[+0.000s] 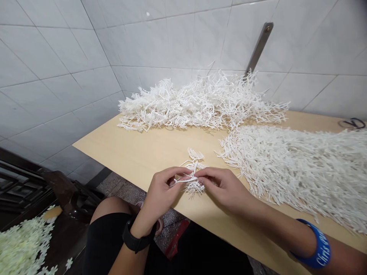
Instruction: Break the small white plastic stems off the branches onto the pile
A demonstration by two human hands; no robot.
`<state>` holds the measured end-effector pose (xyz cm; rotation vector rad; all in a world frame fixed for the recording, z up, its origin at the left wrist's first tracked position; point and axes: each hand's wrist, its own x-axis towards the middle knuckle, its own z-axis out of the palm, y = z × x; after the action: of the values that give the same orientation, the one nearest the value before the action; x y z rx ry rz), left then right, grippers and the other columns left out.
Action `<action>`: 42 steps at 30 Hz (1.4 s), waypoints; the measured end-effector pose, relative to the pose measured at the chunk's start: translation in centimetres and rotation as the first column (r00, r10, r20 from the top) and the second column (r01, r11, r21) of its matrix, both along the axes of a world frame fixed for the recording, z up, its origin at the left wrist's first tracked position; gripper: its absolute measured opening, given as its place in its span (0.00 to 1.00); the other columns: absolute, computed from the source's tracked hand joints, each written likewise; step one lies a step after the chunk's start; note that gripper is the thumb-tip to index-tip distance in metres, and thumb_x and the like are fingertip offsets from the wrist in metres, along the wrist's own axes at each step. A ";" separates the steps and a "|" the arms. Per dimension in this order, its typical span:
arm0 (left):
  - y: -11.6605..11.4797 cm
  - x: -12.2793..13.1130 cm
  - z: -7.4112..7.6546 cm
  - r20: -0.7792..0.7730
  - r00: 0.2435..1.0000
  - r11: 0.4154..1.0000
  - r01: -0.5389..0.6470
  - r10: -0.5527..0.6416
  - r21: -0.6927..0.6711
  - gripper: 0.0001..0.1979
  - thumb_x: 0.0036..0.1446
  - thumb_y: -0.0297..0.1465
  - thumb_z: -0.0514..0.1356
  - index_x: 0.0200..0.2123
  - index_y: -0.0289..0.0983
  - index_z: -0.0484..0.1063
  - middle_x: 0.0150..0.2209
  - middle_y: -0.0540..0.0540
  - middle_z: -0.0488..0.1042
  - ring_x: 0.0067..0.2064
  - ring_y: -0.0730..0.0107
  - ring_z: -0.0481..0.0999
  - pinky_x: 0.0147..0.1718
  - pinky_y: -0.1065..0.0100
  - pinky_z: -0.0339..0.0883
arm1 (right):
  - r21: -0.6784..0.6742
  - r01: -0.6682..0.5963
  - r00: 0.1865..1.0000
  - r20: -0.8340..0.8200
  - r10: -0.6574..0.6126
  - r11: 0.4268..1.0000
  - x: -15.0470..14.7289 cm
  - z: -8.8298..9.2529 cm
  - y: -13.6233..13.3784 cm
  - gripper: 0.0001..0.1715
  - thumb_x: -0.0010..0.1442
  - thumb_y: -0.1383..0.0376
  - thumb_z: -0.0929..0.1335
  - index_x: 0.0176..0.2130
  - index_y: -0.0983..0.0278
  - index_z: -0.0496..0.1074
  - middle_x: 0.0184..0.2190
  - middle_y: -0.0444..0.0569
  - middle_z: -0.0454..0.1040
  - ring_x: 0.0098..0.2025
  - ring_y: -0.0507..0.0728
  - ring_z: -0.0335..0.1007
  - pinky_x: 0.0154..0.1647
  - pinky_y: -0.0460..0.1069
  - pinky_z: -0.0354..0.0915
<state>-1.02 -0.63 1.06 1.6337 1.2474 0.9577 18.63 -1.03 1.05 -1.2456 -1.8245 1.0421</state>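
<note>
**Small sprig pinched between both hands**

On the pale wooden tabletop (123, 152) lie a heap of white branching sprigs (200, 103) and a broader mat of them (292, 172). Nearer the edge, a small white sprig (195, 187) has its stem running side to side. The left hand (160, 191) and right hand (225, 187) meet over it, their fingers (206, 172) pinched narrowly on the stem.

White lettering "Chris" (323, 253), on a blue wristband (314, 244), further letters unreadable
</note>
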 end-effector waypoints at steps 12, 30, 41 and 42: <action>0.1 0.4 0.7 -0.090 0.982 0.982 0.155 -0.165 -0.105 0.11 0.57 0.36 0.62 0.33 0.34 0.78 0.27 0.50 0.73 0.29 0.72 0.66 0.28 0.72 0.58 | 0.600 0.031 0.996 0.050 -0.075 0.799 -0.1 -0.2 -0.1 0.08 0.62 0.74 0.66 0.41 0.63 0.71 0.36 0.49 0.76 0.40 0.55 0.72 0.41 0.50 0.67; 0.2 -0.6 0.6 0.103 0.965 0.971 0.240 -0.239 0.002 0.10 0.61 0.35 0.60 0.34 0.35 0.76 0.39 0.44 0.67 0.41 0.67 0.70 0.37 0.72 0.66 | 0.765 0.017 0.879 0.296 -0.374 0.644 -0.3 0.5 -1.2 0.10 0.64 0.71 0.65 0.37 0.61 0.77 0.40 0.52 0.73 0.45 0.62 0.66 0.46 0.58 0.55; 0.2 -0.2 0.7 0.108 0.938 0.943 0.332 -0.329 -0.007 0.07 0.60 0.32 0.61 0.35 0.36 0.79 0.44 0.42 0.71 0.46 0.64 0.71 0.44 0.70 0.66 | 0.454 -0.062 0.979 0.199 -0.034 0.889 -0.4 -0.8 -0.5 0.18 0.65 0.71 0.62 0.51 0.62 0.73 0.52 0.57 0.68 0.51 0.60 0.67 0.49 0.56 0.69; 0.2 -0.2 0.7 0.105 0.938 0.942 0.335 -0.331 -0.014 0.07 0.60 0.32 0.62 0.34 0.36 0.78 0.41 0.43 0.72 0.43 0.65 0.72 0.42 0.70 0.66 | 0.441 -0.050 0.983 0.181 -0.035 0.896 -0.4 -0.8 -0.5 0.17 0.65 0.70 0.63 0.51 0.62 0.74 0.51 0.57 0.69 0.49 0.60 0.68 0.48 0.56 0.69</action>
<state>-1.21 -0.38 1.79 1.6821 0.8757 0.7924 18.19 -1.52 0.21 -1.0770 -2.0610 0.4754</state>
